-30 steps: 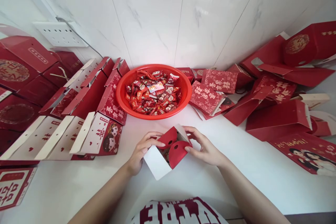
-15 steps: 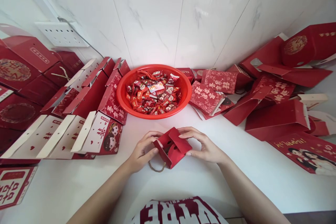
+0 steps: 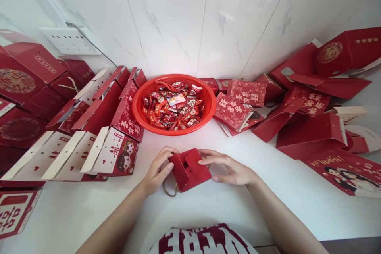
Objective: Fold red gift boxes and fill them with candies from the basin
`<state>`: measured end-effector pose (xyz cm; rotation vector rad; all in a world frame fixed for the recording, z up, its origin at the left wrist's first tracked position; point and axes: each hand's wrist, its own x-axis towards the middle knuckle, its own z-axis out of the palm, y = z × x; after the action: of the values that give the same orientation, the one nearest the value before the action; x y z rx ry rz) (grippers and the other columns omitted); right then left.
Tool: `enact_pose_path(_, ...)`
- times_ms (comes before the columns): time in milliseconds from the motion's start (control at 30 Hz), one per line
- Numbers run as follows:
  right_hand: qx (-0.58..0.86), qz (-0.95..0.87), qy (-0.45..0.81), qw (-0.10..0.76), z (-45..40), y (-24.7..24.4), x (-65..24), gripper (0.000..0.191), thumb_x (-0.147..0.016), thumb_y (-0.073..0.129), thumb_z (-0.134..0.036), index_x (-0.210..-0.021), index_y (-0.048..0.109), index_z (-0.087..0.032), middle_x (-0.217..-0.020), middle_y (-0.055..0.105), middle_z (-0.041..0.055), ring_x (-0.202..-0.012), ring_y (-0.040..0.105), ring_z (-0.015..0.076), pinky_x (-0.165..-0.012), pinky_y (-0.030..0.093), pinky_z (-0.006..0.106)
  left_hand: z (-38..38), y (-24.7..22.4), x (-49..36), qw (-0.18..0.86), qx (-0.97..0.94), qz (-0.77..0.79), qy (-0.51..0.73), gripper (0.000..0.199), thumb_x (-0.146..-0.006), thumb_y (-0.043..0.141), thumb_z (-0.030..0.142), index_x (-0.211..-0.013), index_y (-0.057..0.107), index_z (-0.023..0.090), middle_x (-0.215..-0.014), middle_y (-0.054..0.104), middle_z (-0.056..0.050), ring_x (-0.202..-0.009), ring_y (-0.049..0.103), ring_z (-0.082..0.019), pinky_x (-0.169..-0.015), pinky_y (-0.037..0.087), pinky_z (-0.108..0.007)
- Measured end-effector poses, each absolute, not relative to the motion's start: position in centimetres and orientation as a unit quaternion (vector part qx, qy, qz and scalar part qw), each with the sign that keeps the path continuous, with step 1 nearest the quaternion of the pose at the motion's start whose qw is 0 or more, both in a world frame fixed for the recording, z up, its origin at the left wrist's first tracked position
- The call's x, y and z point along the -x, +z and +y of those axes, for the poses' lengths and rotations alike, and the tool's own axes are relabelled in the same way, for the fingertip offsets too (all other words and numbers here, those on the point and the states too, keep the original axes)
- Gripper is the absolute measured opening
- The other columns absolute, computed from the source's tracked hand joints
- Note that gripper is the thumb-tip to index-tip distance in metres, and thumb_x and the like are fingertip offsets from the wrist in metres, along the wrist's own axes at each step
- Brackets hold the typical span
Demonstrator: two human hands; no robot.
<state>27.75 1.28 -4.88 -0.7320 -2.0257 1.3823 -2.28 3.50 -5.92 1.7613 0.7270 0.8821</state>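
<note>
A small red gift box with a gold cord handle is held between both hands above the white table. My left hand grips its left side, thumb near the front and fingers behind. On the right, my right hand holds the other side, its index finger on a flap and its thumb by the lower edge. The top flaps lie nearly closed, with a dark gap between them. Beyond the box stands a red plastic basket filled with wrapped candies.
Upright red and white gift boxes stand in rows at the left. Flattened and half-folded red boxes pile up at the right. A tiled wall with a power strip backs the white table.
The box has turned and shifted slightly left, and its flaps are folded closer together. Both hands have moved with it, still holding its sides.
</note>
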Motion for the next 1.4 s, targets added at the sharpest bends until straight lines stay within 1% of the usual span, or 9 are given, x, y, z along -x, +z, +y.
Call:
enact_pose_path(200,0.305,-0.782,0.427,0.337,0.8,-5.8,-26.4,0.037,-0.092,0.063,-0.03,-0.129,0.063,-0.03,-0.157,0.031,0.0084,-0.141,0.037,0.0274,-0.114,0.038,0.048,3.9,-5.5,2.8,0.46,-0.732,0.347,0.364,0.025,-0.094,0.053,0.029,-0.117,0.052,0.018,-0.111,0.056,-0.011,-0.109,0.056,-0.023,-0.096,0.046,-0.035)
enact_pose_path(367,0.351,-0.793,0.286,0.408,-0.1,-7.0,-23.9,0.035,-0.088,0.069,-0.03,-0.123,0.067,-0.033,-0.134,0.049,0.0109,-0.121,0.053,0.0255,-0.102,0.049,0.046,3.7,-3.0,2.9,0.196,-0.815,0.42,0.347,0.017,-0.093,0.053,0.021,-0.101,0.068,0.021,-0.105,0.063,-0.007,-0.102,0.06,-0.021,-0.093,0.046,-0.034)
enact_pose_path(567,0.368,-0.799,0.208,0.427,-1.9,-7.7,-20.7,0.051,-0.094,0.056,-0.02,-0.142,0.048,-0.033,-0.114,0.056,0.0089,-0.103,0.059,0.0206,-0.088,0.056,0.036,2.2,-1.3,3.0,-0.028,-0.863,0.421,0.28,0.026,-0.091,0.058,0.019,-0.113,0.07,0.024,-0.107,0.074,-0.004,-0.098,0.066,-0.025,-0.092,0.043,-0.038)
enact_pose_path(800,0.287,-0.894,0.213,0.27,-3.0,-7.8,-19.1,0.08,-0.091,0.055,-0.029,-0.157,0.013,-0.012,-0.123,0.059,0.0167,-0.11,0.057,0.0274,-0.094,0.054,0.044,0.8,-1.5,1.5,-0.016,-0.855,0.465,0.231,0.047,-0.092,0.056,0.036,-0.133,0.059,0.014,-0.134,0.061,-0.014,-0.119,0.059,-0.036,-0.105,0.038,-0.049)
enact_pose_path(967,0.259,-0.918,0.178,0.241,-2.8,-8.1,-19.4,0.044,-0.095,0.049,-0.025,-0.138,0.046,-0.018,-0.123,0.063,0.0124,-0.107,0.062,0.0229,-0.091,0.054,0.038,0.4,-2.6,1.2,-0.003,-0.859,0.47,0.204,0.074,-0.09,0.057,0.048,-0.151,0.036,0.012,-0.149,0.045,-0.02,-0.137,0.043,-0.039,-0.115,0.026,-0.055)
enact_pose_path(1067,0.258,-0.917,0.167,0.254,-2.5,-7.7,-19.8,0.031,-0.096,0.048,-0.022,-0.126,0.055,-0.019,-0.117,0.066,0.0108,-0.106,0.064,0.0208,-0.09,0.054,0.035,0.0,-2.8,1.2,-0.021,-0.847,0.501,0.177,0.073,-0.091,0.054,0.048,-0.152,0.033,0.015,-0.154,0.035,-0.021,-0.143,0.029,-0.044,-0.113,0.019,-0.067)
enact_pose_path(1133,0.261,-0.917,0.158,0.258,-2.4,-7.4,-20.2,0.028,-0.097,0.047,-0.02,-0.123,0.056,-0.019,-0.116,0.067,0.0104,-0.106,0.065,0.0203,-0.088,0.055,0.035,-0.2,-2.5,1.2,-0.021,-0.835,0.527,0.158,0.07,-0.091,0.054,0.05,-0.151,0.036,0.02,-0.157,0.029,-0.021,-0.144,0.023,-0.048,-0.108,0.024,-0.071)
enact_pose_path(1267,0.271,-0.917,0.147,0.255,-2.3,-7.1,-20.9,0.026,-0.099,0.045,-0.019,-0.121,0.057,-0.019,-0.116,0.068,0.0088,-0.105,0.066,0.0203,-0.085,0.055,0.035,-0.3,-1.6,1.7,0.028,-0.836,0.533,0.127,0.06,-0.093,0.052,0.044,-0.149,0.04,0.029,-0.149,0.037,-0.019,-0.133,0.038,-0.044,-0.101,0.041,-0.062)
enact_pose_path(1400,0.282,-0.915,0.128,0.26,-2.2,-7.3,-21.7,0.027,-0.099,0.045,-0.018,-0.123,0.056,-0.019,-0.118,0.068,0.0093,-0.105,0.067,0.0212,-0.085,0.055,0.037,-0.8,-0.7,3.2,0.074,-0.84,0.518,0.146,0.059,-0.094,0.051,0.038,-0.151,0.035,0.032,-0.146,0.039,-0.015,-0.13,0.042,-0.037,-0.107,0.037,-0.059)
